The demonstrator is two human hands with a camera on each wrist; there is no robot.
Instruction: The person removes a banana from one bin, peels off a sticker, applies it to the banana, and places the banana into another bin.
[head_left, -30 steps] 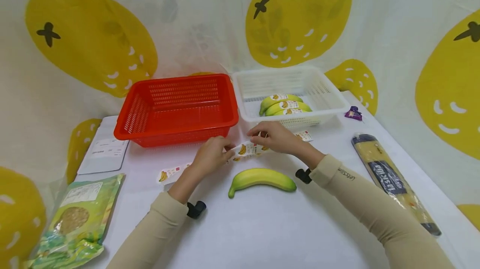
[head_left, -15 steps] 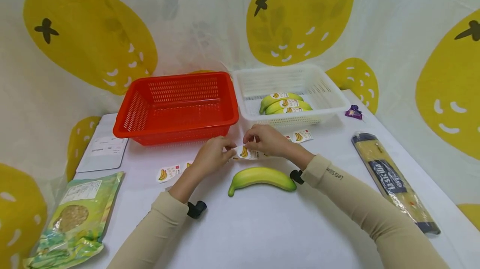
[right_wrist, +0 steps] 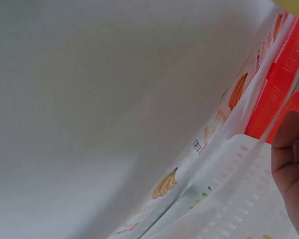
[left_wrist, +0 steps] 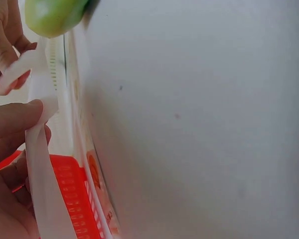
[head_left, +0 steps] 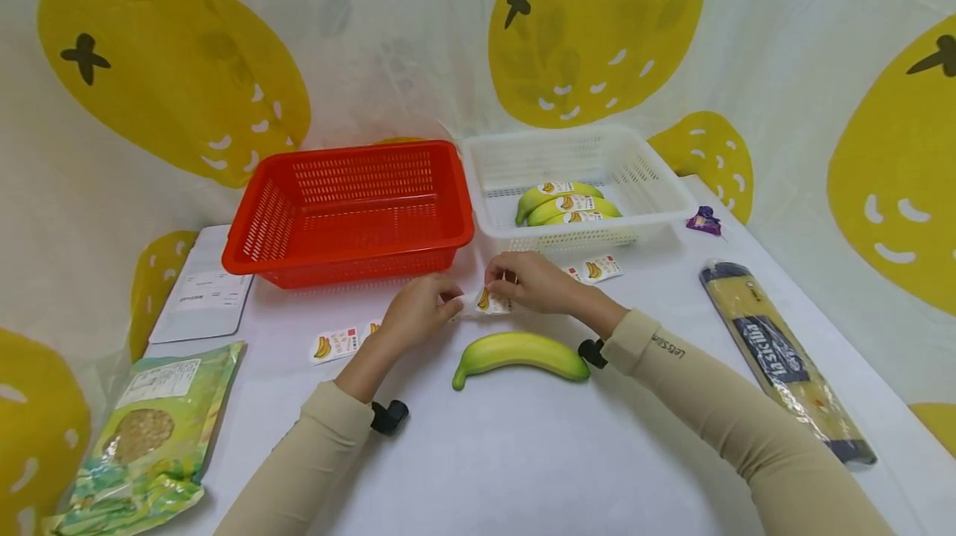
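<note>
In the head view my left hand (head_left: pixel 421 312) and right hand (head_left: pixel 530 280) meet in front of the two baskets. A strip of banana labels (left_wrist: pixel 45 184) runs between them, its plain white back toward the left wrist camera. My left thumb and fingers pinch this strip. My right hand pinches a white banana label (head_left: pixel 489 302) that curls up at its edge; whether it is fully off the strip cannot be told. Just below the hands a yellow-green banana (head_left: pixel 523 352) without a label lies on the table.
Behind stand a red basket (head_left: pixel 347 266) and a white basket (head_left: pixel 657 216) holding several labelled bananas (head_left: pixel 571 206). Other labels (head_left: pixel 334 344) lie at left. A green food bag (head_left: pixel 149 428) and a white card (head_left: pixel 205 299) flank the left; a spaghetti pack (head_left: pixel 784 362) and purple wrapper (head_left: pixel 704 221) the right.
My right hand has shifted slightly left and down, toward the left hand. The banana label under its fingertips has lifted and tilted. My left hand has stayed nearly in place.
</note>
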